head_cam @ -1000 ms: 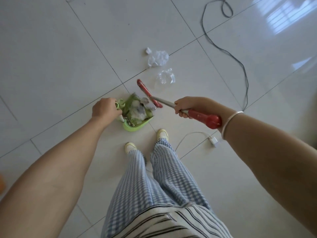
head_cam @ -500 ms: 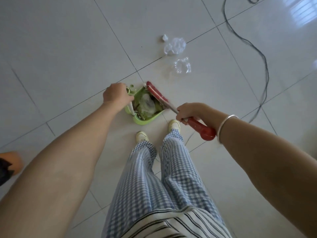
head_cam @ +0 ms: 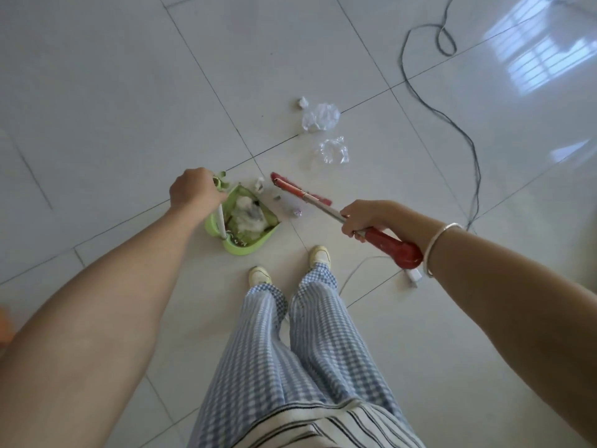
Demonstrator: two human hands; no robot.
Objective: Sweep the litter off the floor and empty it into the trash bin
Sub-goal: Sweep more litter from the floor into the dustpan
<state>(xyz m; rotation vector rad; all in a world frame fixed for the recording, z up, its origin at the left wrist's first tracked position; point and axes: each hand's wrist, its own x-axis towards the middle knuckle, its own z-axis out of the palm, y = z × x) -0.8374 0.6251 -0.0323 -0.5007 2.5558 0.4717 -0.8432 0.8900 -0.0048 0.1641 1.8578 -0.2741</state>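
A green dustpan [head_cam: 255, 245] stands on the white tiled floor just ahead of my feet, holding crumpled plastic and scraps. My left hand [head_cam: 193, 193] grips the top of its upright handle. My right hand [head_cam: 368, 216] holds the red-handled broom [head_cam: 392, 245]; its red head [head_cam: 290, 186] rests on the floor just right of the pan's mouth. Small scraps [head_cam: 296, 214] lie between the broom head and the pan. Farther ahead lie a crumpled clear plastic bag [head_cam: 319, 117], a clear wrapper [head_cam: 332, 151] and a small paper ball [head_cam: 302, 102].
A dark cable [head_cam: 452, 119] loops across the tiles at the right. A white charger plug [head_cam: 414, 275] with its cord lies near my right foot. My feet in pale shoes [head_cam: 319, 255] stand just behind the dustpan. No trash bin shows.
The broom head has pulled out of the dustpan's mouth and to the right. A few small scraps now lie outside the pan. The camera view shifted.
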